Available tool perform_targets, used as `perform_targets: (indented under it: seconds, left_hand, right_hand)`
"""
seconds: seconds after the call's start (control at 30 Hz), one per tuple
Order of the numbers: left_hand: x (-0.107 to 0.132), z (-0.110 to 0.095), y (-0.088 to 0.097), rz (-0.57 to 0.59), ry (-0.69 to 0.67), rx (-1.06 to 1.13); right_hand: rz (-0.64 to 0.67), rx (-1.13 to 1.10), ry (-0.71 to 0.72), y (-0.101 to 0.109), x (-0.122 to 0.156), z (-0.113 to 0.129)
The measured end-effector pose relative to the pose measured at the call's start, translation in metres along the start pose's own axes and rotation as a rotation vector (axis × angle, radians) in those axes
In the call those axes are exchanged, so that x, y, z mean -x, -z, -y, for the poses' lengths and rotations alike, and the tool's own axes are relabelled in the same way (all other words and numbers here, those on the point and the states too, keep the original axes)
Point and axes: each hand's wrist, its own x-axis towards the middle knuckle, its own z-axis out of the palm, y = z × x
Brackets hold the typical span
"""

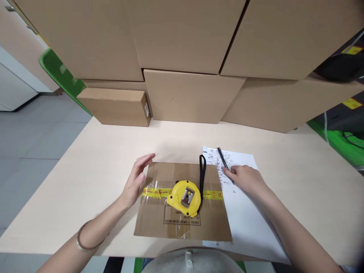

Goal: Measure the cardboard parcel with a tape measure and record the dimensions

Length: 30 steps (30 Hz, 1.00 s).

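A flat brown cardboard box sealed with yellow printed tape lies on the table in front of me. A yellow tape measure with a black wrist strap rests on top of it. My left hand is open, fingers together, resting against the box's left edge. My right hand lies on a white printed sheet of paper to the right of the box, fingers closed on a black pen whose tip points away from me.
The pale wooden table is backed by stacked large cardboard boxes; a smaller box sits at the back left. A green object leans at the left. Grey floor lies beyond the table's left edge.
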Motion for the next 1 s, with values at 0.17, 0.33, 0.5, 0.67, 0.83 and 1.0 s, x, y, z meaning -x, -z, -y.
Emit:
perform_targets:
  seconds: [0.17,0.33,0.5,0.67,0.83,1.0]
  left_hand:
    - [0.002,-0.009,-0.001,0.182,-0.008,-0.109]
    - [0.003,-0.011,-0.008,0.171,0.043,-0.049]
    - [0.004,-0.005,-0.008,0.172,0.025,-0.066]
    - [0.002,-0.005,-0.008,0.171,0.014,-0.065]
    - [0.003,-0.006,-0.013,0.080,0.063,0.027]
    - [0.002,-0.002,-0.018,0.057,0.084,0.181]
  right_hand:
    - [-0.179,0.037,-0.018,0.014,0.016,0.019]
    - [-0.393,-0.174,0.511,0.033,0.058,0.067]
    - [-0.233,-0.147,0.815,0.026,0.085,0.116]
    - [0.068,-0.365,0.705,0.020,0.091,0.129]
    - [0.277,-0.770,0.564,0.016,0.086,0.137]
    - [0.559,-1.025,0.555,0.027,0.064,0.160]
